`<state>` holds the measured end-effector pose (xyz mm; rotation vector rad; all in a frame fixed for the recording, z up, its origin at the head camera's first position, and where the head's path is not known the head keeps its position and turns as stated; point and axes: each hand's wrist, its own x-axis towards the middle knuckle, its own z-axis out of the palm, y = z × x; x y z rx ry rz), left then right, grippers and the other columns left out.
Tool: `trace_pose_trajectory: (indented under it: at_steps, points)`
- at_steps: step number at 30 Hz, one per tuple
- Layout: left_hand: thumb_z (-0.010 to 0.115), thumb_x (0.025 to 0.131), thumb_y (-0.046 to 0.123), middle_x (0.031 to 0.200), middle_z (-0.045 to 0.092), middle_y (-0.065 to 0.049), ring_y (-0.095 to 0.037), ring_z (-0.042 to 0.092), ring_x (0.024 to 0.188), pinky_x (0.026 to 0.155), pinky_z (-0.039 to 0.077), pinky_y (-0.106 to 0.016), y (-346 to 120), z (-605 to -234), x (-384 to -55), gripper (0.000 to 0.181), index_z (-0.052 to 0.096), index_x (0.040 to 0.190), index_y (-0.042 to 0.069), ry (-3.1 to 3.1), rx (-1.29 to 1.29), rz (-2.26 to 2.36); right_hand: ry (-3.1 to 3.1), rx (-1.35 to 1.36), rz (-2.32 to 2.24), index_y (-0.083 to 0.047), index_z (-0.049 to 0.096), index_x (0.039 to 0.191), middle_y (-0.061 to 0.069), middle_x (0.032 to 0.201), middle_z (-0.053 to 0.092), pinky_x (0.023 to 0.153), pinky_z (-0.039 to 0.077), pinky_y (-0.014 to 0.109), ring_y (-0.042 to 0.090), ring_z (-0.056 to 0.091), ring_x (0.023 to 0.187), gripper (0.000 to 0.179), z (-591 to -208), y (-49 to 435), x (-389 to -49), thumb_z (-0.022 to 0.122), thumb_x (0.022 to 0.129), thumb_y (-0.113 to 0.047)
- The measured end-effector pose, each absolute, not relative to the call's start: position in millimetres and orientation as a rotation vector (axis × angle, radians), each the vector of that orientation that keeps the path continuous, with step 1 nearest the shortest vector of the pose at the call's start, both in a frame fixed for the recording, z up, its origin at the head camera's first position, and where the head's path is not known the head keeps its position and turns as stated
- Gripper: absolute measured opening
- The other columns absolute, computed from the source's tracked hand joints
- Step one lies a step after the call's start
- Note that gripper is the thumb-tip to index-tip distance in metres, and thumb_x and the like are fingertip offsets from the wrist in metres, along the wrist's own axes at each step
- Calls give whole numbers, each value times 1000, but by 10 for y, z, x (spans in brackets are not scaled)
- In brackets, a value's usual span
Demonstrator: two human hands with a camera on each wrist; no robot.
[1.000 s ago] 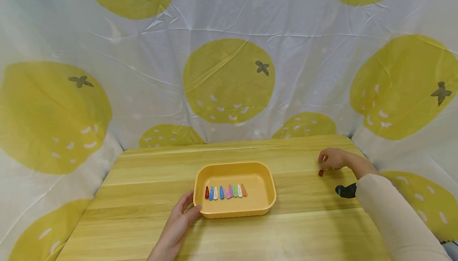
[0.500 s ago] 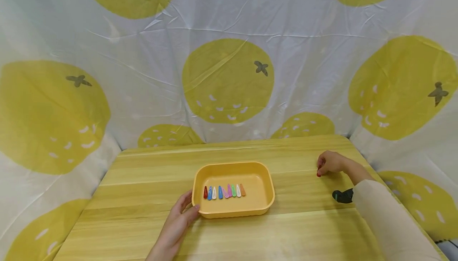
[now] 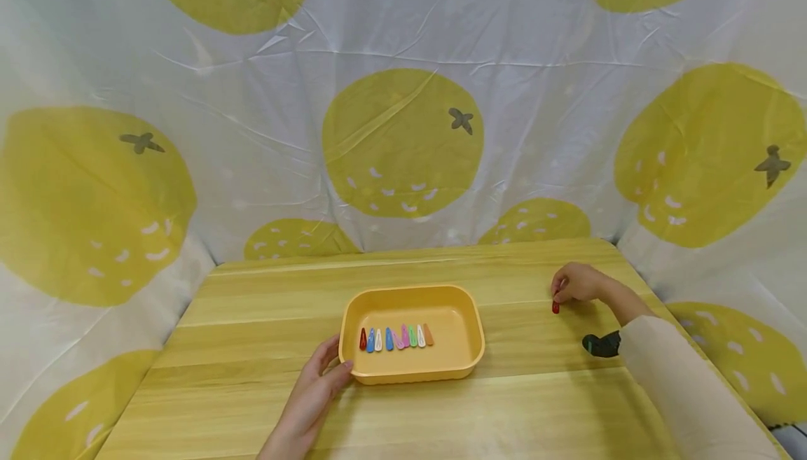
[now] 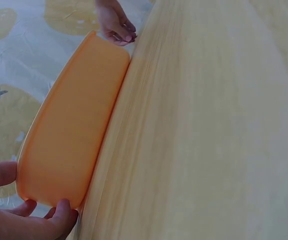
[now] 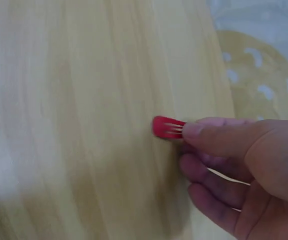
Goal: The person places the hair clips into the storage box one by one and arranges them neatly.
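Observation:
A red snap hair clip (image 5: 167, 127) is pinched between the thumb and fingers of my right hand (image 5: 238, 160), its rounded end sticking out. In the head view that right hand (image 3: 580, 283) is over the right part of the table, the red clip (image 3: 555, 307) pointing down from its fingertips. My left hand (image 3: 314, 384) grips the near left corner of a yellow-orange plastic tray (image 3: 441, 370), thumb on the rim. Inside the tray, toward its left, a row of hair clips (image 3: 389, 339) lies side by side in red, blue, white, pink, green and orange.
The wood-grain table (image 3: 252, 348) spreads around the tray. A dark band (image 3: 601, 344) shows by the right sleeve (image 3: 681, 390). Behind the table hangs a white cloth (image 3: 536, 131) printed with yellow fruit.
My right hand takes the red clip into a pinch and has moved slightly left with it. The left hand and the tray stay in place.

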<state>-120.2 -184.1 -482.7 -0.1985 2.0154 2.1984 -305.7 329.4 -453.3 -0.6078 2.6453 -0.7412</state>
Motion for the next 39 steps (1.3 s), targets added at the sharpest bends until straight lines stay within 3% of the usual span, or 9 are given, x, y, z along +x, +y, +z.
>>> trace_pose_trajectory:
  at_steps: [4,10,24,34,39]
  points:
    - [58,103,3,163,21,-30,-45,32,145,116,34,-54,-1851,-4821,-1212,68,22,160,-4,2016,-211,2207,2493,-630,-835,1,69,88,4,68,61,52,38,25,11,44,54,7,-4421,3186,-3106,68,94,5]
    - [58,102,2,163,23,-29,-45,30,146,116,33,-54,-1854,-4818,-1216,68,23,160,-3,2012,-208,2213,2428,-650,-852,2,65,94,6,70,58,54,37,26,12,41,56,6,-4219,3006,-3141,62,97,6]
    - [58,102,1,162,25,-30,-41,41,139,114,37,-52,-1828,-4823,-1214,65,26,159,-3,2016,-209,2205,2432,-764,-800,2,66,98,11,81,65,60,43,32,20,53,68,4,-3960,2617,-3170,62,98,0]
    - [57,103,2,163,22,-29,-45,31,145,116,35,-54,-1837,-4824,-1208,66,23,159,-3,1997,-190,2215,2443,-876,-743,-1,68,96,4,83,67,68,51,38,21,60,75,6,-3845,2380,-3183,63,99,-2]
    - [56,103,1,162,24,-30,-44,37,142,113,40,-50,-1827,-4825,-1203,64,24,159,-4,2013,-192,2215,2446,-950,-680,-3,70,95,5,82,68,69,52,34,22,63,76,9,-3797,2265,-3192,62,100,-2]
